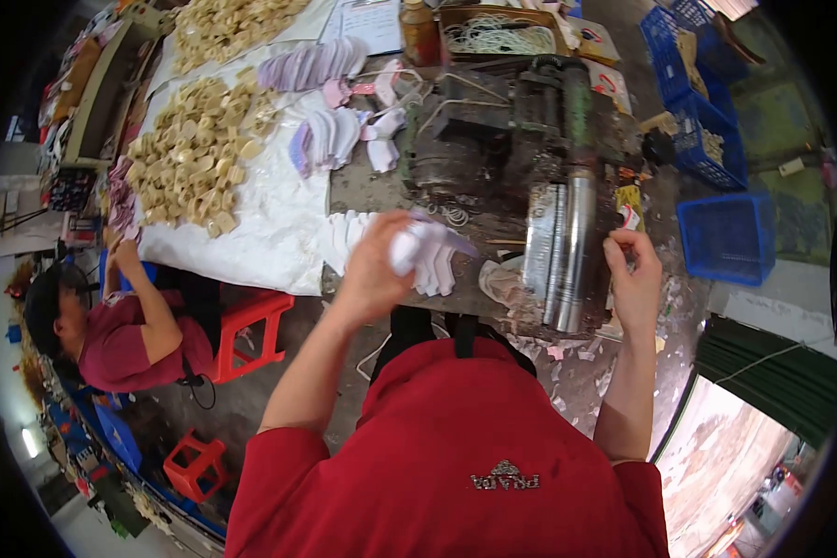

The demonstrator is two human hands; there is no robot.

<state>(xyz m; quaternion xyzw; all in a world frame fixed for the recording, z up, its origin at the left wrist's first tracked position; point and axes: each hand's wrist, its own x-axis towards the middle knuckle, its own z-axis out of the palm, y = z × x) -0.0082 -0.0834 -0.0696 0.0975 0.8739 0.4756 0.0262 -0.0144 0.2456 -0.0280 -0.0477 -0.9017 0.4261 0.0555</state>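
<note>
My left hand is closed around a pale lilac-and-white cut piece, blurred a little by motion. Under and beside it, a row of overlapping white cut pieces lies along the table's near edge. My right hand is at the right side of a machine with shiny steel rollers. Its thumb and forefinger come together in a pinch; anything between them is too small or hidden to name. The machine's dark, greasy body stands behind the rollers.
Piles of beige pieces cover a white sheet at left. More lilac pieces lie by the machine. Blue crates stand at right. A co-worker sits at left beside a red stool. Scraps litter the floor.
</note>
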